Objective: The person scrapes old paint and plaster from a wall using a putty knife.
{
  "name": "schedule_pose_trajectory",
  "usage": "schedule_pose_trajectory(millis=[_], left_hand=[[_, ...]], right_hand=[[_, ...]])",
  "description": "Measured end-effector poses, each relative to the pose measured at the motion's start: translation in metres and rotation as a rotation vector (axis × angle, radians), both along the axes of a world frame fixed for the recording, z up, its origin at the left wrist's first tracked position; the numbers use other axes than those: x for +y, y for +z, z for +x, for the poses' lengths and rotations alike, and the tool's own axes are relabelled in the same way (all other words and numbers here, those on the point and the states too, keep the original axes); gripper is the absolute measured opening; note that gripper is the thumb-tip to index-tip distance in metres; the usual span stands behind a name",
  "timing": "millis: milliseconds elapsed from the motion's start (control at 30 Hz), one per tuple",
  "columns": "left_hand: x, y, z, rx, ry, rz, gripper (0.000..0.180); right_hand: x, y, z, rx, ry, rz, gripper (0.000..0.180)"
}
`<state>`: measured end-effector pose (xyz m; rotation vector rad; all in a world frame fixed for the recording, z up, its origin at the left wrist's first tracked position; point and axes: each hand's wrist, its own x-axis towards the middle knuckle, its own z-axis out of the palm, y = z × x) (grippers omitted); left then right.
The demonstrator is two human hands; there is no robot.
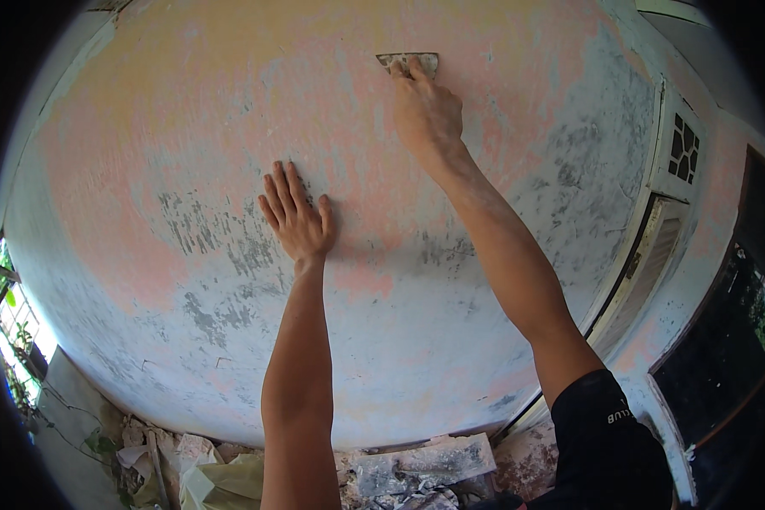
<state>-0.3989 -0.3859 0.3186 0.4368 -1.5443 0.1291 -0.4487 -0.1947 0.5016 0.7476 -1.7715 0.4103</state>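
Trapezoid scraper [429, 64], upper centre, looked grimy, blotched; right hand [431, 110], fingers [418, 73] gripping it, hid its lower part. Left hand [299, 223] lay splayed on patchy wall [229, 127].

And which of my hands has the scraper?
Your right hand, the one higher up the wall, grips the scraper. Your left hand, lower down, is spread open against the wall, holding nothing.

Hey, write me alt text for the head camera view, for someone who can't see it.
A person's right grip holds a scraper at a wall of patchy pink, yellow and grey-blue paint. The left grip, lower and to the left, is open, fingers spread, apparently resting on the wall. Rubble lies below.
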Motion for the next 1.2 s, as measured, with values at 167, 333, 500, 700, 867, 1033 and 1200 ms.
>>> schedule_pose_trajectory(millis=[167,333,500,700,867,1033,1200], left_hand=[[0.000,-0.001,0.001,0.001,0.011,-0.007,0.069],[0.002,-0.001,-0.001,0.001,0.005,-0.002,0.069],[0.001,0.000,0.000,-0.003,0.003,0.008,0.070],[0.000,-0.002,-0.001,-0.011,0.010,0.013,0.070],[0.001,-0.001,0.000,0.006,-0.007,0.004,0.069],[0.000,-0.001,0.001,0.006,0.000,0.000,0.069],[0.001,-0.002,-0.003,0.002,-0.004,0.006,0.069]], right_hand=[[-0.002,0.000,0.003,-0.017,-0.002,0.001,0.056],[0.000,0.011,0.015,-0.102,0.024,-0.020,0.057],[0.000,0.016,0.020,-0.132,0.007,0.031,0.055],[-0.004,0.012,0.021,-0.122,-0.016,0.015,0.053],[-0.004,0.019,0.020,-0.093,0.003,0.018,0.054],[-0.004,0.010,0.027,-0.149,-0.029,0.029,0.054],[-0.008,0.022,0.021,-0.106,0.003,-0.018,0.054]])
